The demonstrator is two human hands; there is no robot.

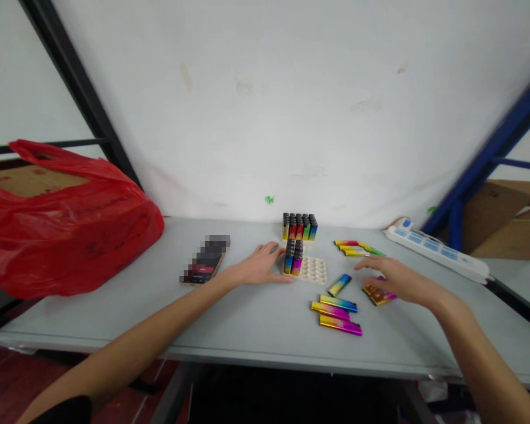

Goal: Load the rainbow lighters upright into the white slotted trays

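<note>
Several lighters (293, 259) with coloured bodies and black tops stand upright in the left part of a white tray (313, 270) with round holes. Beside the tray's left edge rests my left hand (262, 265), fingers spread, thumb pointing at the near corner. My right hand (393, 278) hovers over a few gold and purple lighters (377, 294), partly covering them; its thumb and forefinger are apart with nothing visible between them. Between my hands lie a blue and yellow lighter (339, 285) and, nearer me, several loose lighters (335, 315).
A full block of upright lighters (299, 227) stands by the wall. More lighters (355, 248) lie to its right. A phone (205, 259), partly pixelated, and a red plastic bag (70, 229) are on the left. A white power strip (439, 254) runs along the right side.
</note>
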